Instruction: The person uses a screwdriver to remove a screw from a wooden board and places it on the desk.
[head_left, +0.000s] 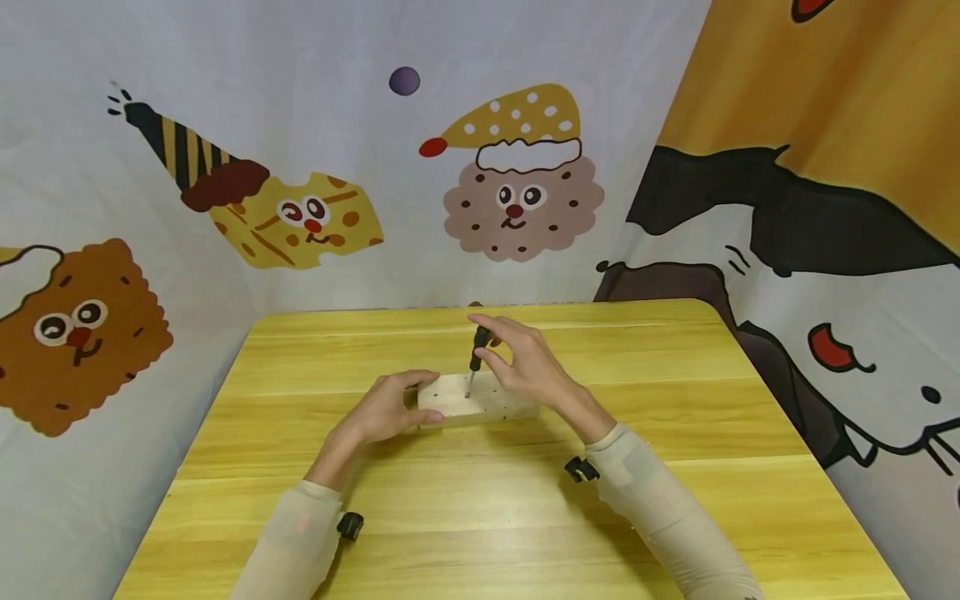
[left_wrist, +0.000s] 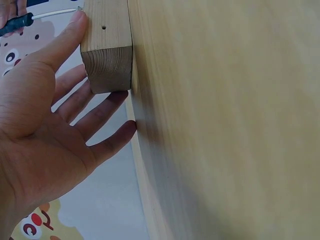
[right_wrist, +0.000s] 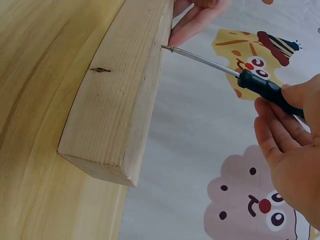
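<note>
Screwdriver (head_left: 477, 354) near the middle of the head view, close to upright with a slight lean, tip down at the top face of a wood block (head_left: 483, 403). Block laid lengthwise across the frame on the tabletop (head_left: 465, 508). At its left end, the left hand (head_left: 386, 408), gripping with thumb on the near edge and fingers on the far edge, presumably to stop any turning or sliding. At its upper right, the right hand (head_left: 528, 362), holding the handle by the fingertips, likely for fine control and a straight line downward.

Left wrist view: block at the top, end grain toward the camera, small hole (left_wrist: 103, 27) in the long face. Thumb against the left edge, other fingers spread behind, seemingly a light steadying hold.

Right wrist view: block at upper left, dark mark (right_wrist: 100, 70) on the broad face. Handle pinched at right, shaft bare, perhaps for free turning. At the tip, possibly a screw; too small to tell.
</note>
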